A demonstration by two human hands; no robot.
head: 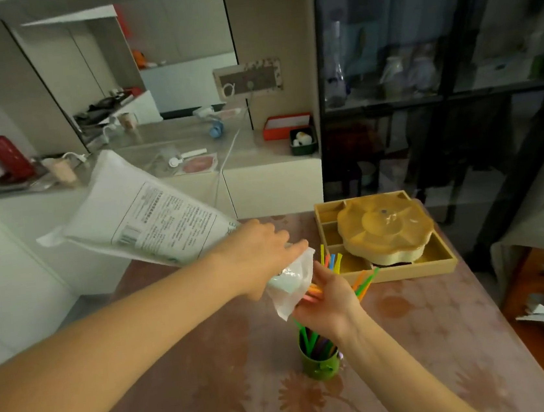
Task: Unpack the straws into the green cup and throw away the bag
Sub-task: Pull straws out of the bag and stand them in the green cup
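My left hand (258, 256) grips a long white printed bag (149, 216) near its open mouth and holds it tilted above the table, mouth pointing down to the right. My right hand (330, 295) sits just under that mouth, fingers closed around a bunch of coloured straws (333, 261) that stick out above and to the right of the hand. Directly below my right wrist stands the small green cup (319, 363) with several straws inside it.
A wooden compartment tray (406, 270) with a flower-shaped lidded dish on it stands at the table's far right. The table (431, 340) has a pink floral cover. White counters lie behind, a dark glass cabinet at the right, and bags on the floor at the right.
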